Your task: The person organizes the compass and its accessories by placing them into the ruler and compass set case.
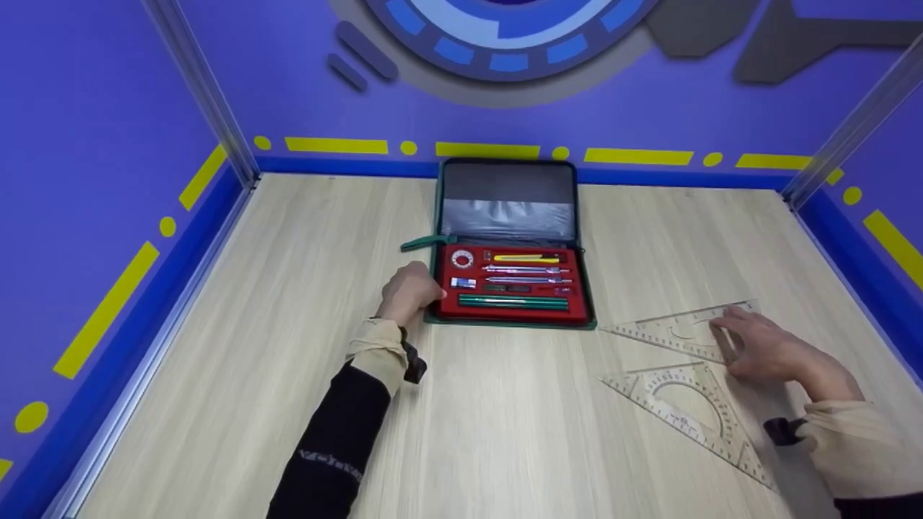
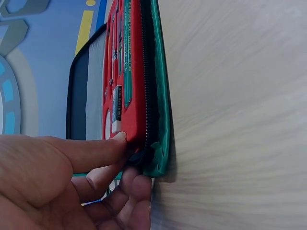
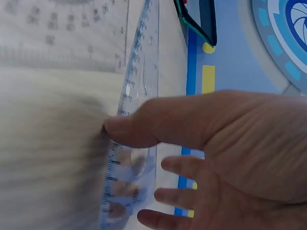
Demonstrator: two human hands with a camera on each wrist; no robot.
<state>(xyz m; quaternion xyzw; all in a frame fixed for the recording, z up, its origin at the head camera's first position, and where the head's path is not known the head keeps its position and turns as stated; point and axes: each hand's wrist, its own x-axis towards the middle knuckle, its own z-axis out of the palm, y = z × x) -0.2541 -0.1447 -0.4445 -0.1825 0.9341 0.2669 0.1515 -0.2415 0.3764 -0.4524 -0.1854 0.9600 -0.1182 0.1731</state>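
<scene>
From the head view, a light wooden table [image 1: 505, 418] sits inside a booth with purple walls [image 1: 86, 144] marked by yellow dashes. An open case [image 1: 509, 245] lies at the far middle of the table, its dark lid leaning up toward the back wall and its red tray holding a row of drawing tools, with green pencils [image 1: 513, 302] nearest the front. The left hand [image 1: 409, 291] rests at the case's left front corner, fingers curled against its edge. To the right, well apart from the case, two clear set squares lie flat: a far set square [image 1: 674, 331] and a near set square [image 1: 692, 414] with a protractor arc, close beside each other. The right hand [image 1: 764, 349] lies on the far one, fingers spread and fairly straight. From the left wrist view, the thumb [image 2: 96, 151] presses on top of the red tray at the corner while the curled fingers [image 2: 136, 189] hook under the case's green edge, pinching the corner. From the right wrist view, the right hand's thumb [image 3: 129, 132] touches the near edge of the far set square [image 3: 139, 96] and its fingertips show through the clear plastic, so thumb and fingers pinch it lightly.
</scene>
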